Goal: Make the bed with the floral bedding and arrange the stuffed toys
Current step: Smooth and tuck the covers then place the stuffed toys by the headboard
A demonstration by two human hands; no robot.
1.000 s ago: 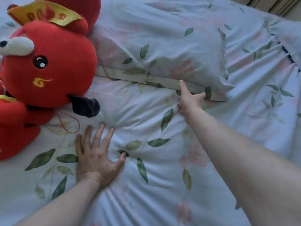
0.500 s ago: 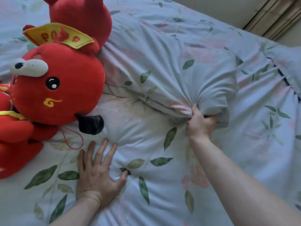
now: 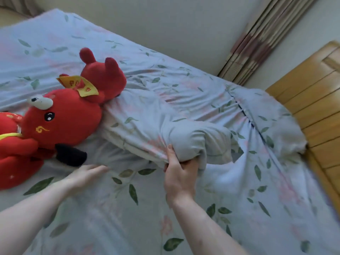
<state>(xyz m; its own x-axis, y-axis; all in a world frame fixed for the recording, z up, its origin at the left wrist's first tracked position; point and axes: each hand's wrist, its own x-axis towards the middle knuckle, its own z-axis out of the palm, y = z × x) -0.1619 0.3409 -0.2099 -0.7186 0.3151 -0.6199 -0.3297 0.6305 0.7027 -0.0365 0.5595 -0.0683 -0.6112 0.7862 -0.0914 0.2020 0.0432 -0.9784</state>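
A bed (image 3: 257, 208) covered in pale blue floral bedding is filling the room's corner, with a plain wall behind it, a striped curtain (image 3: 257, 45) further along and a wooden headboard (image 3: 316, 100) at the far right. Taking the pillow (image 3: 165, 122) as the landmark: to its left, two red stuffed toys are lying on their sides, the larger one (image 3: 60, 124) pressing its head against the pillow's left end and the smaller one (image 3: 104, 74) sitting just behind that. In front of the pillow's left half, the left hand (image 3: 86, 173) is resting on the sheet with fingers straight and relaxed, gripping nothing. At the pillow's near edge, the right hand (image 3: 181, 170) is making a closed grip on bunched pillow fabric, lifting that edge off the sheet. To the pillow's right, the bedding is lying creased toward the headboard. Judging by this, the sheet is spread, but the pillow is not yet set straight and the toys are waiting to be arranged.
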